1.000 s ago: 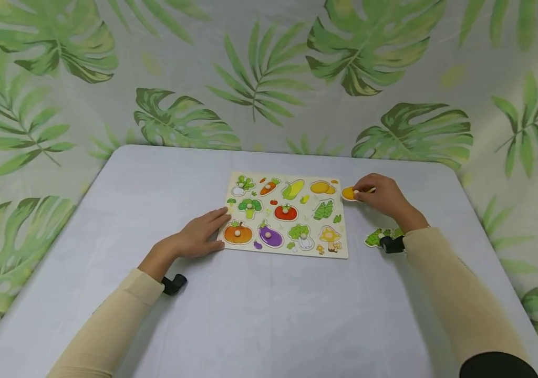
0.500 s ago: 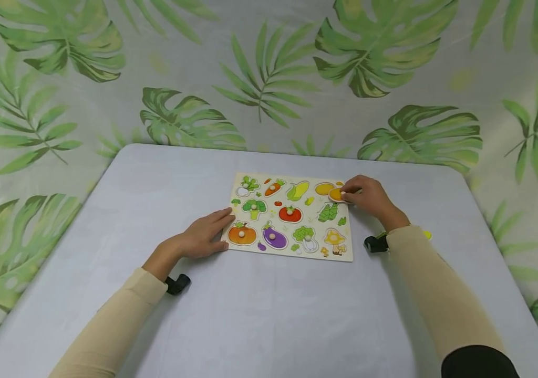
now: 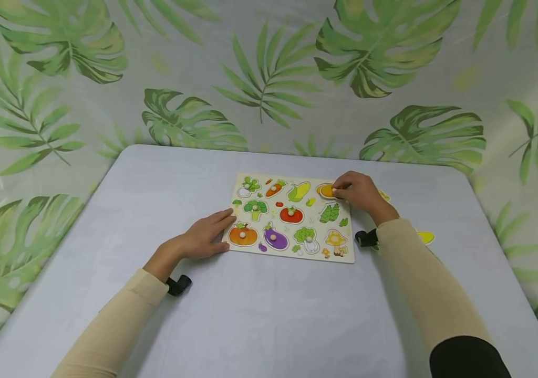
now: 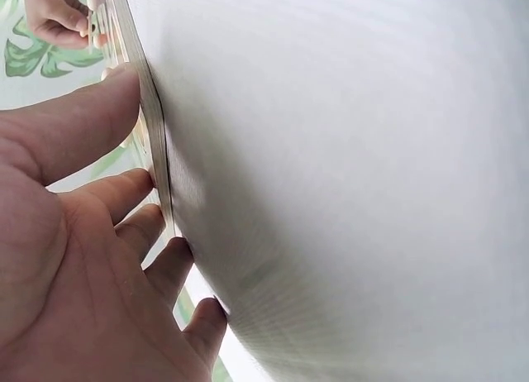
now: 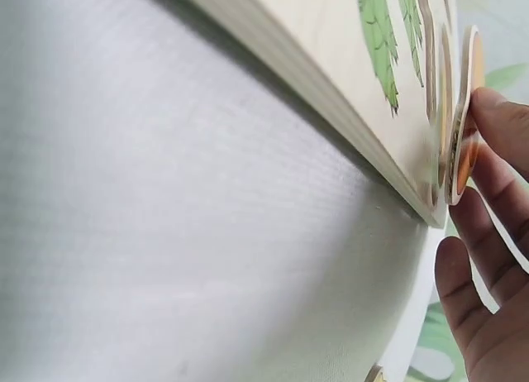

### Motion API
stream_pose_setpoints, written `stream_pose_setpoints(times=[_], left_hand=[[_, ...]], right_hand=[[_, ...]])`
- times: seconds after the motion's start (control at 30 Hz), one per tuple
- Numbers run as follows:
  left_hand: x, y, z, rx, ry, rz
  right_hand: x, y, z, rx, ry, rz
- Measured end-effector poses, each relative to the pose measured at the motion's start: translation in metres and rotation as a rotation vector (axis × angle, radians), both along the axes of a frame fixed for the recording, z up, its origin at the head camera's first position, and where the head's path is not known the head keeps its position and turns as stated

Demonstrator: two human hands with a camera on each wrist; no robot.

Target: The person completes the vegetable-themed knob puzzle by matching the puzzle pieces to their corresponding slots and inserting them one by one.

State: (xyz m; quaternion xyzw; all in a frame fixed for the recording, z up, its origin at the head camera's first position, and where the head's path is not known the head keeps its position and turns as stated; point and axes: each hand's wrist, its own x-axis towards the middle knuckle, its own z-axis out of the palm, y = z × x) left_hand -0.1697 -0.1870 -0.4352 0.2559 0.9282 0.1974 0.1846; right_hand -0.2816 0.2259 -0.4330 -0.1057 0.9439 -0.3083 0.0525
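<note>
A wooden vegetable puzzle board (image 3: 269,252) lies flat on the table. My right hand (image 3: 361,194) pinches an orange-yellow puzzle piece (image 3: 327,191) over the matching hollow at the board's far right corner. In the right wrist view the puzzle piece (image 5: 465,117) stands just off the board's face, tilted. My left hand (image 3: 203,234) rests at the board's left edge with its fingers fairly straight; the left wrist view shows thumb and fingertips against that edge. Knobbed pieces such as the tomato (image 3: 291,214), eggplant (image 3: 276,237) and pumpkin (image 3: 242,235) sit in the board.
Right of the board a yellow piece (image 3: 426,238) lies on the table, partly behind my right sleeve. Another piece (image 3: 384,195) shows behind the right hand. The white table (image 3: 269,315) meets a leaf-print cloth (image 3: 269,68) at the back.
My right hand has carried the orange-yellow piece leftward from beside the board to above its far right corner. The left hand stays at the board's edge. The head view has shifted slightly.
</note>
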Motion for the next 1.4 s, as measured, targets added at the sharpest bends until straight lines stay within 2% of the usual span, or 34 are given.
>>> stream_pose_setpoints(times=[0.13, 0.4, 0.77, 0.93, 1.17, 1.4], left_hand=[[0.001, 0.0, 0.001, -0.003, -0.004, 0.005], [0.002, 0.002, 0.003, 0.004, 0.005, -0.002], [0.0, 0.001, 0.005, 0.001, 0.01, 0.004], [0.0, 0.0, 0.003, 0.008, 0.012, -0.005], [0.001, 0.0, 0.002, 0.005, 0.0, 0.001], [0.0, 0.001, 0.001, 0.001, -0.003, 0.006]], right_hand=[[0.0, -0.001, 0.002, -0.011, 0.008, 0.001], [-0.001, -0.001, 0.002, -0.038, -0.036, 0.019], [-0.008, -0.004, -0.002, -0.005, -0.055, -0.006], [-0.009, -0.005, -0.004, -0.001, -0.092, -0.021], [-0.009, -0.005, -0.007, -0.033, -0.1, -0.032], [-0.01, -0.01, -0.006, 0.018, -0.094, -0.028]])
